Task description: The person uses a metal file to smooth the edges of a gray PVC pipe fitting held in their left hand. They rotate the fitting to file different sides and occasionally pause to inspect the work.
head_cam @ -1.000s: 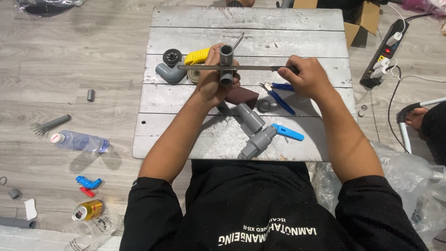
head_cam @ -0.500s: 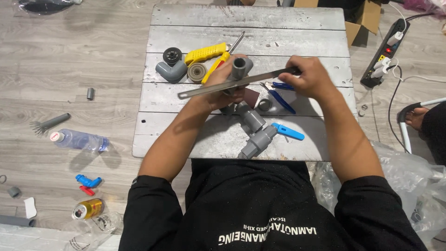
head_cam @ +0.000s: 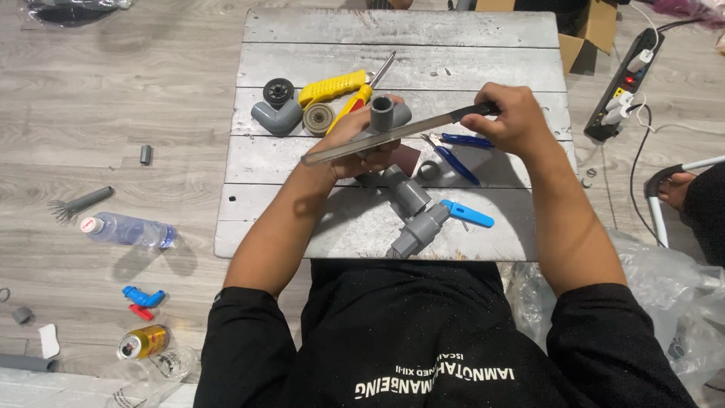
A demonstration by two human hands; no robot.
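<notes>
File [head_cam: 393, 134] now lower across grey pipe fitting [head_cam: 387, 115]

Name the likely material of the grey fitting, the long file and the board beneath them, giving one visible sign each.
Grey fitting: probably matt plastic, uniform dull grey. Long file: apparently metal, flat blade with a pale sheen. Board: seemingly wood, separate planks with worn whitish paint.

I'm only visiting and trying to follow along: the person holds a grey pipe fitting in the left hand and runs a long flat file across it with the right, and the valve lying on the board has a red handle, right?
Nearly. In the head view the valve on the board has a blue handle, not red. The rest holds: the left hand grips the grey pipe fitting, and the right hand holds the long flat file across it.
</notes>
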